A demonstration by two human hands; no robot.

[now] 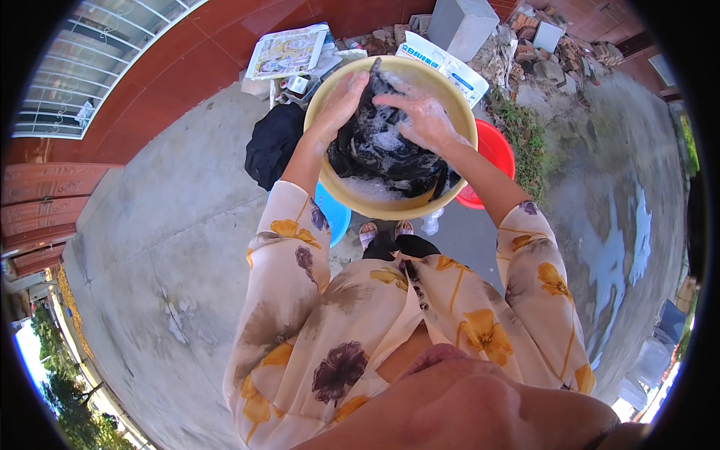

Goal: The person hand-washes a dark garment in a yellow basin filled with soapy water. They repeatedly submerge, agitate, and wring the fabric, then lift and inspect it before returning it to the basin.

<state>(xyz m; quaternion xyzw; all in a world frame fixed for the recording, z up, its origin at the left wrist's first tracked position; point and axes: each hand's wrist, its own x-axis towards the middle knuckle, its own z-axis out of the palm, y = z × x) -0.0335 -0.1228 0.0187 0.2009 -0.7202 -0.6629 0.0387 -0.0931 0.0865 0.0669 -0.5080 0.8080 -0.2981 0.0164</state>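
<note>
Left hand (pixel 339 111) has its fingers close together, right up against the dark wet cloth (pixel 386 154); can't tell if they're actually pinching it. Right hand (pixel 426 124) has its fingers spread pretty wide over the cloth, suds all over them. The cloth's bunched just under and between both sets of fingers, with white suds (pixel 367 187) around its near edge. All that sits in a big yellowish basin (pixel 390 213), its wall going right around the fingers. Bit further out: black fabric bundle (pixel 274 146) left of the left fingers, blue basin (pixel 335 216) below them, red basin (pixel 498 154) right of the right fingers. Past the fingertips there's a white printed bag (pixel 457 71), then a grey block (pixel 461 30), and way off to the right, broken bricks (pixel 529 34).
</note>
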